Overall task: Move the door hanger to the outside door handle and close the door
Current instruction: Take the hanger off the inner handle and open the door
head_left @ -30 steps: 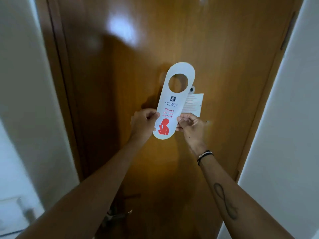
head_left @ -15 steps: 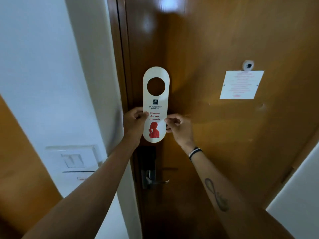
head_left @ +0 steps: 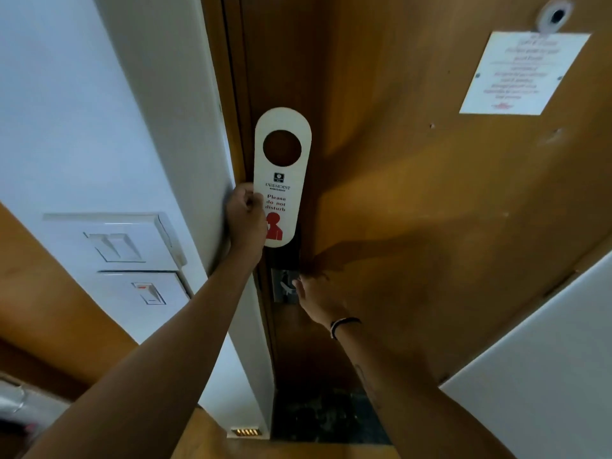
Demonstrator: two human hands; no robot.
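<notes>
The white "Please do not disturb" door hanger (head_left: 282,175) is upright against the left edge of the closed brown wooden door (head_left: 414,193). My left hand (head_left: 245,220) pinches its lower left edge. My right hand (head_left: 314,295) is off the hanger and lower down, over the metal door handle (head_left: 282,286). Its thumb lies by the lock plate and its fingers cover the lever, which is hidden. The shadow there keeps me from seeing whether the fingers grip it.
A white wall (head_left: 139,111) to the left carries two switch panels (head_left: 116,247). A white notice (head_left: 523,74) and a peephole (head_left: 555,16) are on the door's upper right. Another white wall (head_left: 546,376) stands at the right. Dark floor (head_left: 324,419) lies below the door.
My right hand let go of the hanger and dropped to the door handle. My left hand alone holds the hanger now. The view has moved closer and lower.
</notes>
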